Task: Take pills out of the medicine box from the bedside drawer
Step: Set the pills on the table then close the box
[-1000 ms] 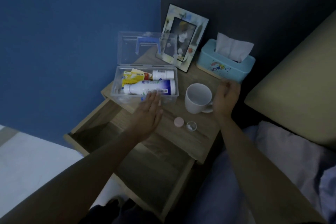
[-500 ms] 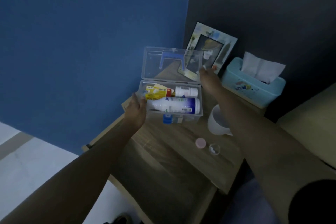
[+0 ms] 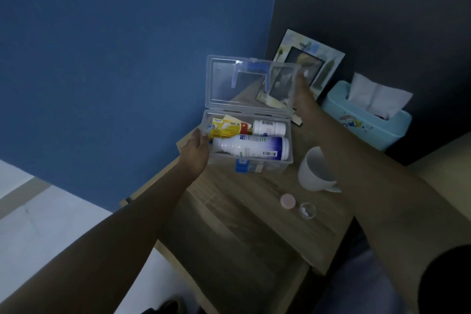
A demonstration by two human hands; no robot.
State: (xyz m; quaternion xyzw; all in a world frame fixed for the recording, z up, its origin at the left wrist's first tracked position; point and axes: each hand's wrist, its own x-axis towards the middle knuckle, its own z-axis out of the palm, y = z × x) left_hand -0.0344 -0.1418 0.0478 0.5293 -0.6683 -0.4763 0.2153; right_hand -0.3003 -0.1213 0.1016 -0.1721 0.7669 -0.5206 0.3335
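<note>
Dim bedroom corner: a blue wall on the left meets a dark wall on the right, with a wooden bedside table set into the corner and pale floor at lower left; nearest the camera, the open drawer projects from under the tabletop, its interior in shadow and its contents not discernible; on the tabletop near the front edge lie a small pink cap and, just beside it on the right, a small clear cup holding something white; beyond these a white mug stands, partly hidden by the right forearm; the clear medicine box is at the far left part of the tabletop, whether resting on it or lifted cannot be told, its lid raised upright with a blue handle showing through it; inside lie a large white bottle with a blue label on its side at the front, a smaller white bottle behind it, and a yellow packet at the rear left; the left hand is closed on the left end of the box, thumb over the rim; the right hand reaches across to the right edge of the lid, fingers against it, though whether it pinches the lid cannot be told; behind the box a picture frame leans against the dark wall; to its right a light blue tissue box with white tissue standing out of the top.
</note>
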